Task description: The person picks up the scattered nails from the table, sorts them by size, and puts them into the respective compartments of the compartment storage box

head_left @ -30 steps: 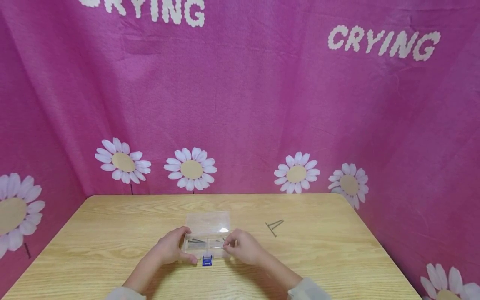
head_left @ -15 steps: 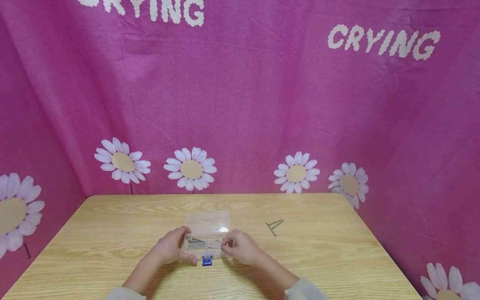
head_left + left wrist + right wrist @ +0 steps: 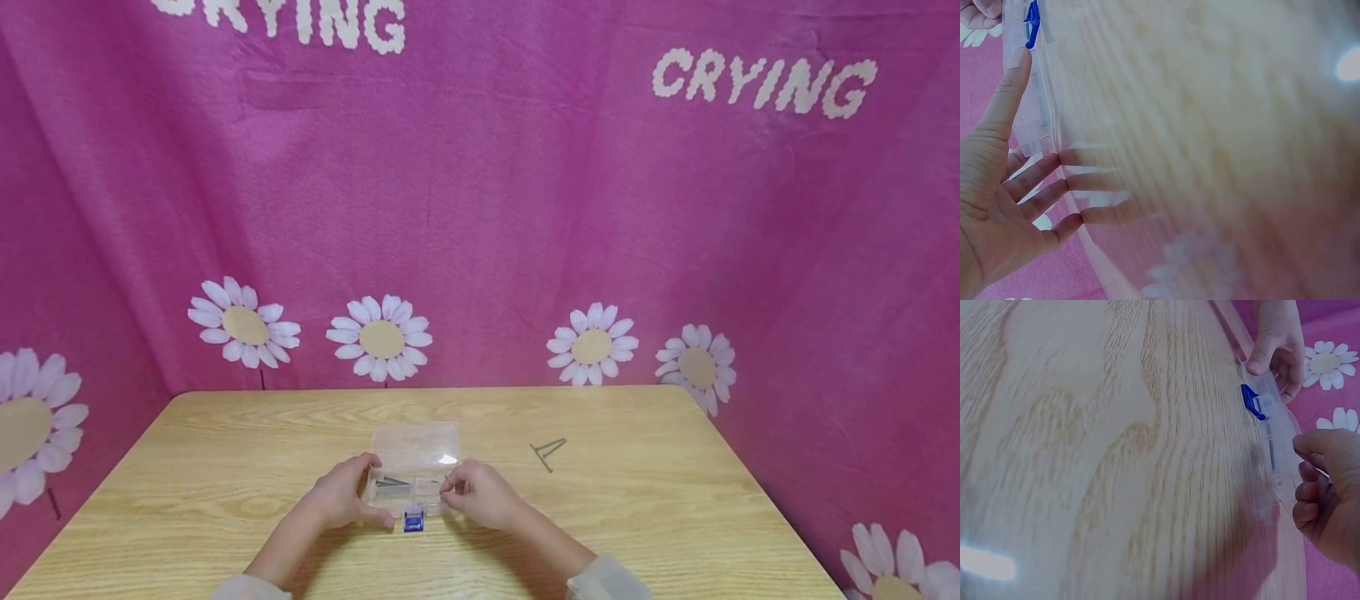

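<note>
While my left hand (image 3: 341, 493) spans one end of the clear plastic box (image 3: 393, 502), thumb in front and fingers behind, my right hand (image 3: 483, 496) has thumb and fingertips drawn narrow above the opposite compartment; whether they pinch anything I cannot tell; the box looks light, stiff, slick, perhaps brittle, best steadied by its end walls; inside, near my left fingers, dark nails (image 3: 392, 482) seem hard and slender; beyond my right knuckles, loose nails (image 3: 549, 452) lie on grained worktop (image 3: 637, 517).
</note>
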Demonstrator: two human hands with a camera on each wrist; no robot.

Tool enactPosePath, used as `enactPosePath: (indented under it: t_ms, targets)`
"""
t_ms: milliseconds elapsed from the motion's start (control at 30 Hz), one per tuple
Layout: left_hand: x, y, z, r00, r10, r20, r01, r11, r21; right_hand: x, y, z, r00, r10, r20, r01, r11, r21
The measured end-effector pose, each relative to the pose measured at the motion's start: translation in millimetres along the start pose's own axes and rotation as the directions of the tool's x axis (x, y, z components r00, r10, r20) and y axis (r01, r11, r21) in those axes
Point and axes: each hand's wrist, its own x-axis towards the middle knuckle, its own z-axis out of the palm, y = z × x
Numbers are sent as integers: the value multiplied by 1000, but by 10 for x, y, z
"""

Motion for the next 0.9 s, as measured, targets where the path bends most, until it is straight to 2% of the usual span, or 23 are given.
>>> enactPosePath:
  t_ms: [367, 600, 900]
  targets:
    - [-2, 0, -6, 1000, -6, 7, 6, 1000, -7, -7, 38, -52, 999, 32, -38, -31, 999, 41]
    - [0, -15, -2, 1000, 8, -1, -8, 1000, 11, -33, 125, -122, 998, 22, -62, -20, 999, 37]
    - [-10, -5, -6, 1000, -2, 4, 2, 1000, -4, -91, 279, -248, 993, 61, -99, -57, 997, 42]
